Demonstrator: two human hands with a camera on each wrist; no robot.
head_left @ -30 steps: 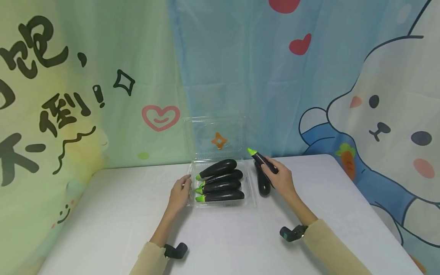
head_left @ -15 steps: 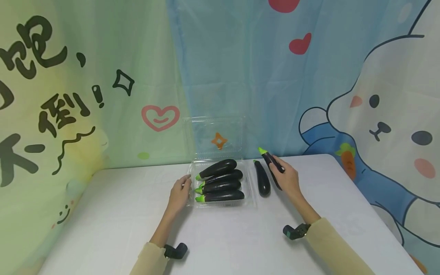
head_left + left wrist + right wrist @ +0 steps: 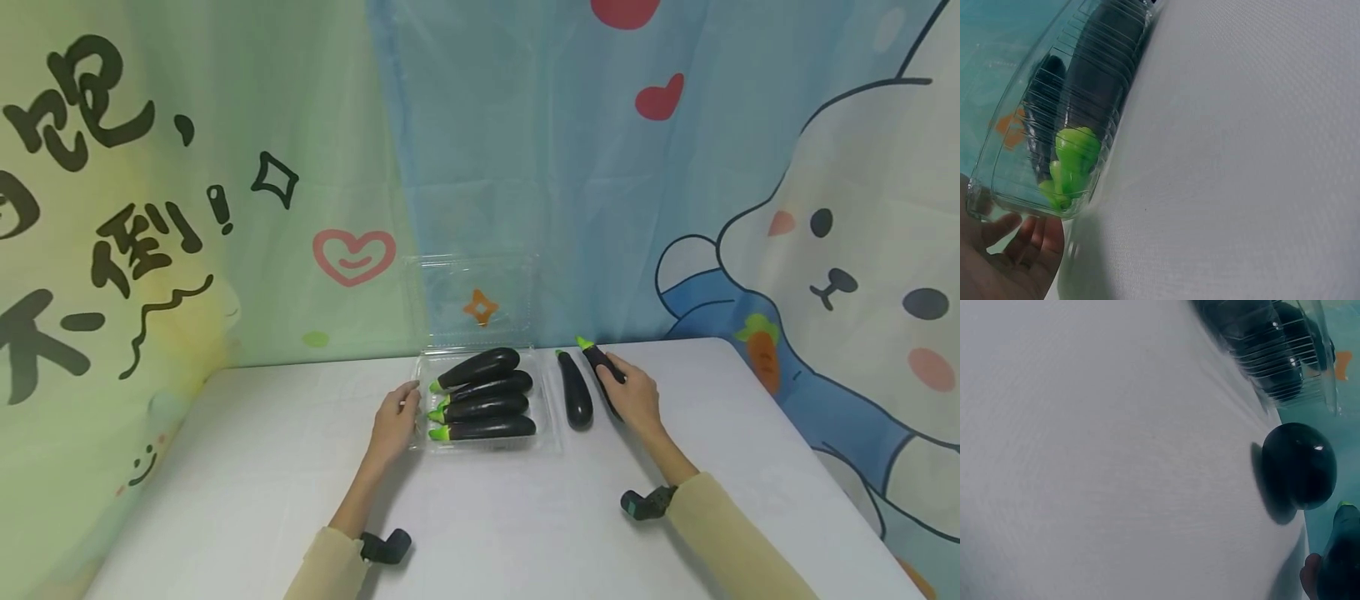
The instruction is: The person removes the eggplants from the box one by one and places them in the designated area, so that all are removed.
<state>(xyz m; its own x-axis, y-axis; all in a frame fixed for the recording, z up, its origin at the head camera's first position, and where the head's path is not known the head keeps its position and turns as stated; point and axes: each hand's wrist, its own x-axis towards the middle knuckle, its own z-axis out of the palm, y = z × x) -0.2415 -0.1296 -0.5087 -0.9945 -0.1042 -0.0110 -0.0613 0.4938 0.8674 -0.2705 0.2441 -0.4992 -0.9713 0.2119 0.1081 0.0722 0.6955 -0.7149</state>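
Observation:
A clear plastic clamshell box point(image 3: 480, 447) stands on the table, its lid raised behind, with several dark eggplants point(image 3: 483, 406) lying in it, green stem ends to the left. My left hand point(image 3: 394, 419) holds the box's left edge; in the left wrist view thumb and fingers curl at the box's end point(image 3: 1035, 203). To the right of the box lies a loose eggplant point(image 3: 576, 392), its rounded end point(image 3: 1300, 465) nearest in the right wrist view. Beside it my right hand point(image 3: 634, 396) grips another eggplant point(image 3: 597, 360), stem pointing away; its lower part is partly hidden by the hand.
A white cloth covers the table point(image 3: 495, 525). Just behind the table's far edge hangs a printed curtain point(image 3: 585, 183), with the transparent lid point(image 3: 480, 275) standing in front of it. Each wrist carries a small dark camera point(image 3: 643, 503).
The right hand has carried its eggplant rightward from above the loose eggplant and lowered it beside that one. The left hand stays at the box's edge.

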